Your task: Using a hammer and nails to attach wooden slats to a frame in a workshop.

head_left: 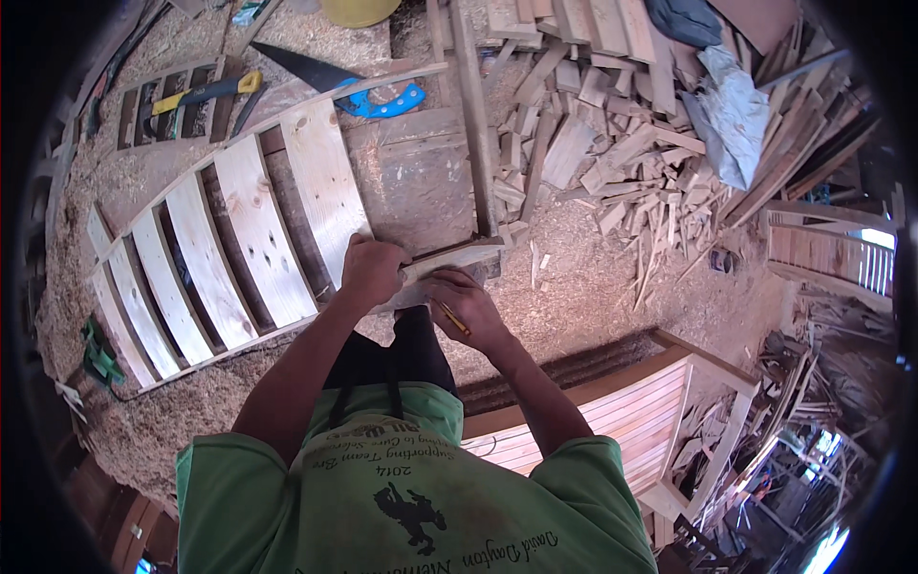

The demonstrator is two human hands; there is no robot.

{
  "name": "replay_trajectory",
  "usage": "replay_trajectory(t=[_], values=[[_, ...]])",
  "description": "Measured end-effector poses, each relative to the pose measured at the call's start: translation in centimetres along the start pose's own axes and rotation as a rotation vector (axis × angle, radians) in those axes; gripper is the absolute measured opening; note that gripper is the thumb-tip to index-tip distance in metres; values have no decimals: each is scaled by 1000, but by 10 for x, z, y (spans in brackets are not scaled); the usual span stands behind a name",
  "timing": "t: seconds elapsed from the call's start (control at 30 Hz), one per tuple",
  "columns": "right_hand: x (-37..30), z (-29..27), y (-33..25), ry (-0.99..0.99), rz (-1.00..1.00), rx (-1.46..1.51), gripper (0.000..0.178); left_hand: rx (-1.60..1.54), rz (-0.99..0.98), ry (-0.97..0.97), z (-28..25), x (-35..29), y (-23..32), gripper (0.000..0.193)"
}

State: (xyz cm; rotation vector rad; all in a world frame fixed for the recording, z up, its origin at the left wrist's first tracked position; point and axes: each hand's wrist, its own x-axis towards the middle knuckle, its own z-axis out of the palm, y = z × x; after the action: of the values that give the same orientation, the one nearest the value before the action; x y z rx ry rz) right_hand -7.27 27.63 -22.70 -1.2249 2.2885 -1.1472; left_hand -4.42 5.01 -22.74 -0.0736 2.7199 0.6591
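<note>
At mid-frame, the left hand [375,271] is closed around the left end of a wooden strip [464,255]; the right hand [470,308], fingers clamped on a yellow pencil [451,319], is at the strip's near edge. Beyond spreads a worn brown surface [416,172] (a blue-handled saw [359,103] lies upper left), beside a slatted frame [263,234]. Offcuts [622,163] heap upper right on the sawdust-strewn floor [574,268].

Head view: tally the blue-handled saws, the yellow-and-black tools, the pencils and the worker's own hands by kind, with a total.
Saw: 1
Yellow-and-black tool: 1
Pencil: 1
Hands: 2, left hand and right hand
Total: 5
</note>
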Motion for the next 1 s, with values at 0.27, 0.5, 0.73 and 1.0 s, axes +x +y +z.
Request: replay_trajectory(t=[0.27, 0.5, 0.73, 1.0], values=[[-3, -30, -88, 252, 439, 411, 27, -665, -163, 18, -14, -3, -30, 30], [75, -85, -217, 708, 355, 322, 15, -832, -233, 387, -106, -109, -198, 18], [165, -96, -381, 886, -353, -320, 57, -622, -566, 777, -196, -241, -383, 21], [286, -67, -430, 1203, -935, -895, 44, -343, -926, 1016, -262, -280, -520, 29]])
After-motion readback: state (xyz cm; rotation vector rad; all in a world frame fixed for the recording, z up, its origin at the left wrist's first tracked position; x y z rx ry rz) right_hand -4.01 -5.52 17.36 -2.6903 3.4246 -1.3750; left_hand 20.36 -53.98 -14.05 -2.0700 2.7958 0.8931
